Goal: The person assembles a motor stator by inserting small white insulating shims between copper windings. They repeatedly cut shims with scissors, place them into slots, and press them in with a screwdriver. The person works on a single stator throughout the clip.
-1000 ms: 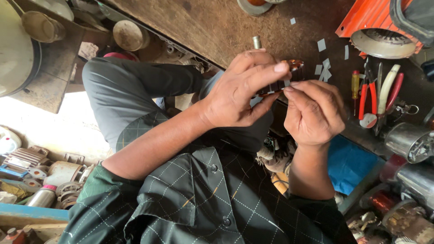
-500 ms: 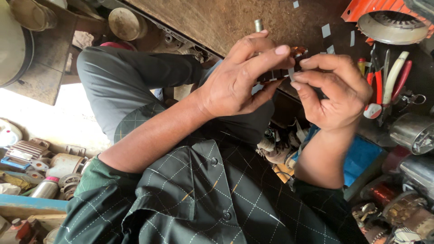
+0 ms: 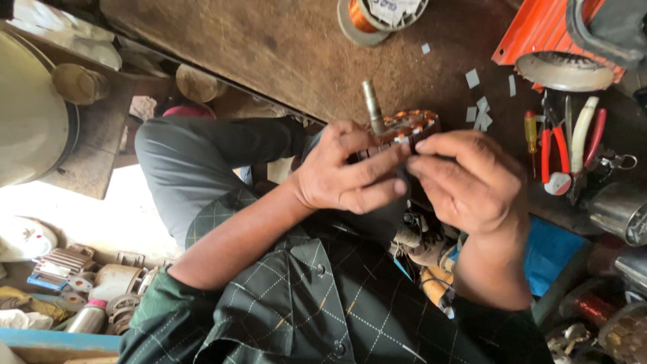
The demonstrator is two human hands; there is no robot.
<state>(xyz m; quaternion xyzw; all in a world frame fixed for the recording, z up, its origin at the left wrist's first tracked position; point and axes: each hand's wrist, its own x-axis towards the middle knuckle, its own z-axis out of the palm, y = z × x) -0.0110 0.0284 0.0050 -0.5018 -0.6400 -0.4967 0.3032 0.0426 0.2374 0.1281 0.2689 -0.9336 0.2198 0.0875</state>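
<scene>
Rotor (image 3: 404, 126) with copper windings and a grey steel shaft, clasped between both hands above the lap, shaft pointing up and away past the left fingers. Left hand (image 3: 344, 176) curled round the near side of the rotor, fingers closed over it; right hand (image 3: 465, 178) closed on the other side, fingertips (image 3: 419, 145) pinched at the windings, touching the left fingers. Beyond the right hand: red-handled pliers (image 3: 554, 152), small screwdriver (image 3: 531, 131), scraps of grey paper (image 3: 480, 111); copper wire spool (image 3: 377, 17) well above both hands on the brown bench (image 3: 269, 47).
</scene>
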